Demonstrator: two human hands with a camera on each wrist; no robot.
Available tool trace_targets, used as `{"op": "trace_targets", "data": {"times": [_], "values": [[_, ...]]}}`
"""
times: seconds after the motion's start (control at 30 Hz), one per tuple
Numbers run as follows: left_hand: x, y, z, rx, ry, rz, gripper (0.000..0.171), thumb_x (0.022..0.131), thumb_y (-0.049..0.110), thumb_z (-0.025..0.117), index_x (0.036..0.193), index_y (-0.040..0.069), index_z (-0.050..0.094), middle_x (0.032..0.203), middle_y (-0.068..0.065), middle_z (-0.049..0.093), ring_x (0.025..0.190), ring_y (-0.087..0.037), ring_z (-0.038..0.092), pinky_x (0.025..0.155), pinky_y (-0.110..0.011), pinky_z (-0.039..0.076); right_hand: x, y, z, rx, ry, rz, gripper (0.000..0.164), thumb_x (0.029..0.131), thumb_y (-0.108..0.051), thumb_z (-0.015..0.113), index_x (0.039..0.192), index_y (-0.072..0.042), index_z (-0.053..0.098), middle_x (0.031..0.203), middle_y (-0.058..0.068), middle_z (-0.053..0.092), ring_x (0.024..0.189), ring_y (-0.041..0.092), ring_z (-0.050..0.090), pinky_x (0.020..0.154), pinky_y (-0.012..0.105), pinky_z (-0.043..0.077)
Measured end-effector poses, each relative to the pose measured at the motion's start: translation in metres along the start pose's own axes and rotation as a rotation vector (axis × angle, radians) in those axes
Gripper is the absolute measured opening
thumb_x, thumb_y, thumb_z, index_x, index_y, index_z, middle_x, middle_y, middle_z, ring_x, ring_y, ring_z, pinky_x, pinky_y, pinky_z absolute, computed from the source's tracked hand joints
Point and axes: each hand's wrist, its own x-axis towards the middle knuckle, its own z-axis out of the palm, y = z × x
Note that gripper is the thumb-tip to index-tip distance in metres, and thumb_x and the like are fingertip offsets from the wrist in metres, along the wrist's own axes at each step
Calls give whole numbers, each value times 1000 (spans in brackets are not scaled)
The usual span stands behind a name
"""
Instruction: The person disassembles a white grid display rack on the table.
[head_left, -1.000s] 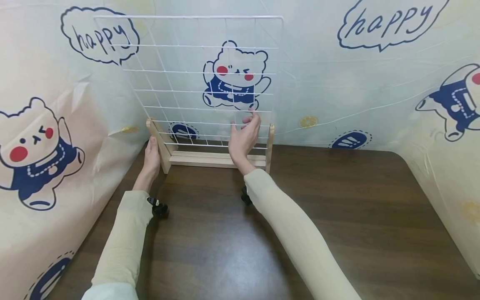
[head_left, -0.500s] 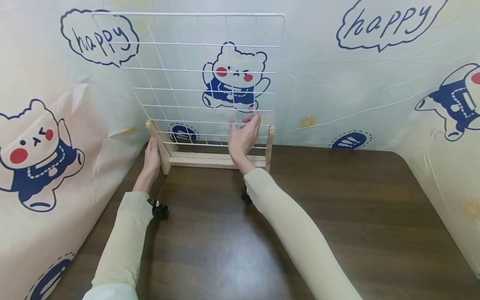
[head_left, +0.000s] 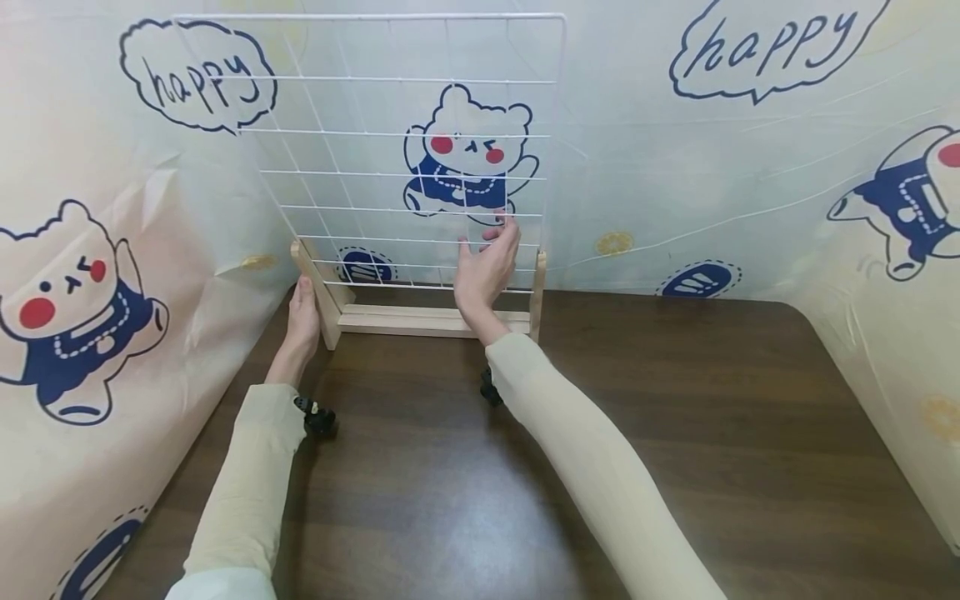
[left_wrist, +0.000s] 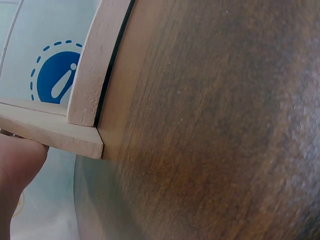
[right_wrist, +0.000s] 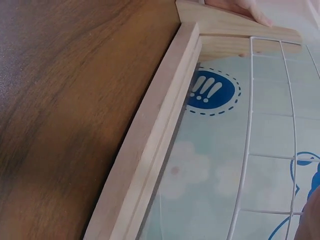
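Note:
In the head view a white wire grid panel point(head_left: 352, 175) stands in a light wooden stand, leaning between two side pieces. My right hand point(head_left: 483, 267) holds the grid near its lower right, its fingers among the wires; how the fingertips lie behind is partly hidden. My left hand point(head_left: 302, 317) rests against the outer face of the left wooden side piece point(head_left: 318, 292), fingers pointing up. The left wrist view shows part of that hand point(left_wrist: 20, 160) against the wood. A wooden crossbar point(right_wrist: 150, 135) joins the sides low down, below the grid's bottom wire, in the right wrist view.
The stand sits on a dark brown wooden table point(head_left: 675, 450), close to its back edge. Behind and on both sides hangs a pale printed curtain point(head_left: 622, 167) with cartoon bears. Black wrist cameras point(head_left: 318, 419) sit at both cuffs.
The grid's top edge has risen in the head view and its lower wires sit slightly higher. My right hand has shifted up a little with it; my left hand has stayed in place.

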Motion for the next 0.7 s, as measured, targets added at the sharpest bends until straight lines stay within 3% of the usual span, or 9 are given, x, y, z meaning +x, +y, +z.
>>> {"op": "trace_targets", "data": {"times": [0.27, 0.47, 0.7], "values": [[5, -1, 0, 14, 14, 7, 61, 104, 42, 18, 156, 10, 10, 156, -20, 20, 139, -23, 24, 114, -26, 15, 5, -9, -2, 17, -12, -3, 60, 81, -13, 80, 131, -18, 46, 99, -1, 50, 86, 21, 55, 71, 28, 41], [2, 5, 1, 26, -2, 1, 61, 105, 40, 16, 156, 8, 6, 158, -18, 13, 143, -25, 16, 115, -28, 10, 6, -12, -3, 1, -21, 7, 59, 82, -14, 79, 131, -19, 46, 98, -2, 49, 84, 15, 52, 71, 27, 40], [-3, 0, -1, 60, -28, -8, 63, 104, 45, 16, 156, 11, 3, 159, -16, 9, 144, -27, 11, 116, -32, 7, 3, -9, -2, -11, -15, 6, 59, 81, -13, 80, 129, -19, 47, 97, -3, 49, 82, 11, 50, 71, 28, 40]]}}
